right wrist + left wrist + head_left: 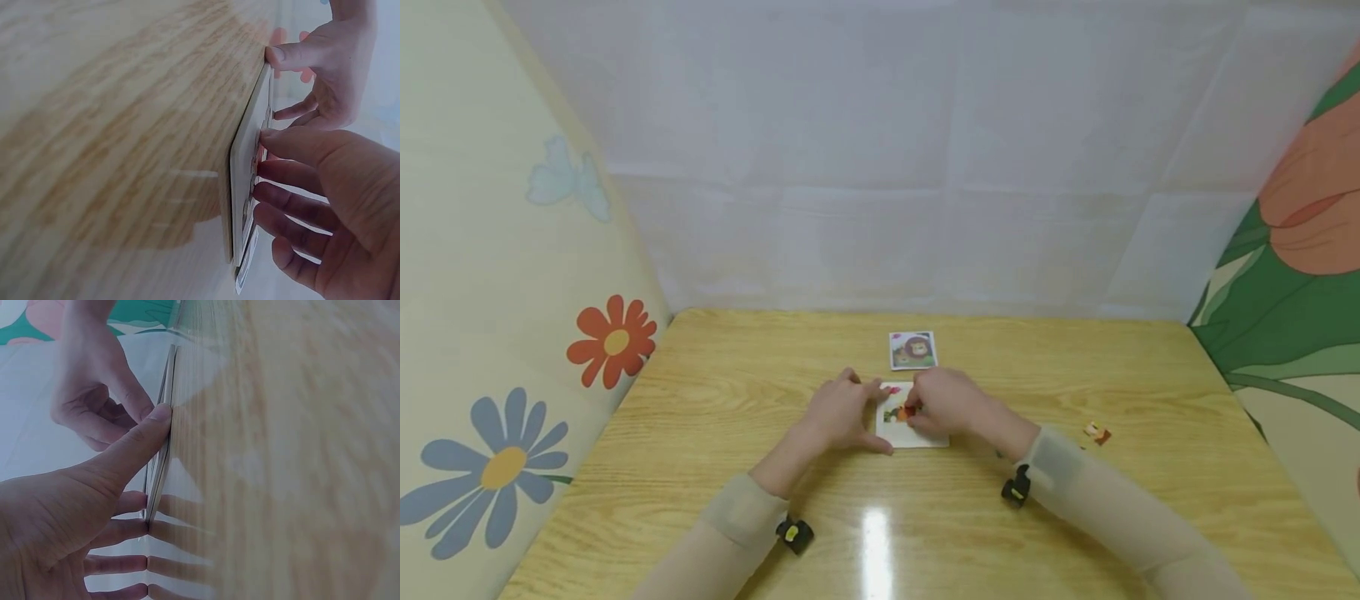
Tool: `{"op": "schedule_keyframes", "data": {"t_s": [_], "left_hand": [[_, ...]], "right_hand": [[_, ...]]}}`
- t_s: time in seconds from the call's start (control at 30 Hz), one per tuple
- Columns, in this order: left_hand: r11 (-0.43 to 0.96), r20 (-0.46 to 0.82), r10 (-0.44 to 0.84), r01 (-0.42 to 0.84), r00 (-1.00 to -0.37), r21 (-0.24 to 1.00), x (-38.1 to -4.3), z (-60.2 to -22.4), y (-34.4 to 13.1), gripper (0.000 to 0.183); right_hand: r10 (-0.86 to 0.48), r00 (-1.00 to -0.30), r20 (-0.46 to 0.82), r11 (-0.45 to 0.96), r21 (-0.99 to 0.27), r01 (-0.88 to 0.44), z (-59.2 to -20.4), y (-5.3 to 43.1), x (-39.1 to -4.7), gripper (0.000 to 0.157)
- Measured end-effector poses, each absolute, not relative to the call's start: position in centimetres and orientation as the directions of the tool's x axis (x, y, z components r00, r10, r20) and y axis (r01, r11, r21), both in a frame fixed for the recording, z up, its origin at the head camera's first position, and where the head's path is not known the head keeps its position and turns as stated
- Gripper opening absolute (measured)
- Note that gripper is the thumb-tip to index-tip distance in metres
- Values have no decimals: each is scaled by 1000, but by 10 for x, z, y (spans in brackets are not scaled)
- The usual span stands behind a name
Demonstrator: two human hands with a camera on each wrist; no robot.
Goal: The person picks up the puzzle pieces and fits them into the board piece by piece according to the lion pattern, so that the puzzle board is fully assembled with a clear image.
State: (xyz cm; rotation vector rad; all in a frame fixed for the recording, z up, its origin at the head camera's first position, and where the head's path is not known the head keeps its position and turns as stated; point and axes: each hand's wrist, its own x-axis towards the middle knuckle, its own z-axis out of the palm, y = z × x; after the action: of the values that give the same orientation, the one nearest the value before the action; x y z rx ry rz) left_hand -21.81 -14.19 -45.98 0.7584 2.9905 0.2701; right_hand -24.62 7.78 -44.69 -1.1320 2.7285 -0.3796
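A white puzzle board (925,438) lies flat on the table, its middle partly filled with coloured picture pieces. My left hand (838,412) braces the board's left side. Its thumb (140,434) presses at the near edge, and the other fingers stretch out straight toward the far left side, touching down. Over the board's right part, my right hand (951,404) pinches a small reddish-orange puzzle piece (909,409) between thumb and fingers, against the board's surface. In the right wrist view the fingers (294,203) hide most of that piece. Whether it sits flat cannot be told.
Just beyond the board lies a square picture card (913,351) with a lion. To the right of the right forearm are loose puzzle pieces (1097,432), and a bit of green shows beside the wrist. A white cloth (880,250) hangs behind the wooden table (737,358).
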Motion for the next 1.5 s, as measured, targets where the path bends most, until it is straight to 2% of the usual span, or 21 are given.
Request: {"op": "schedule_keyframes", "data": {"t_s": [0.2, 0.43, 0.77, 1.13, 1.5], "left_hand": [[863, 5, 480, 473, -877, 177, -218, -460, -141, 98], [864, 7, 478, 471, -879, 178, -218, -457, -139, 97], [874, -26, 458, 444, -889, 197, -217, -458, -139, 96], [873, -24, 457, 444, -889, 204, -217, -458, -139, 94], [882, -29, 447, 435, -894, 183, -219, -461, -138, 95]], "right_hand": [[-675, -733, -79, 722, -276, -635, -444, 75, -245, 9], [-673, -738, -53, 723, -259, -641, -444, 87, -246, 11], [-631, -776, 4, 737, -308, -601, -422, 159, -264, 23], [-552, -834, 10, 780, -347, -521, -404, 232, -265, 23], [-536, -843, 34, 793, -321, -517, -403, 284, -255, 18]]}}
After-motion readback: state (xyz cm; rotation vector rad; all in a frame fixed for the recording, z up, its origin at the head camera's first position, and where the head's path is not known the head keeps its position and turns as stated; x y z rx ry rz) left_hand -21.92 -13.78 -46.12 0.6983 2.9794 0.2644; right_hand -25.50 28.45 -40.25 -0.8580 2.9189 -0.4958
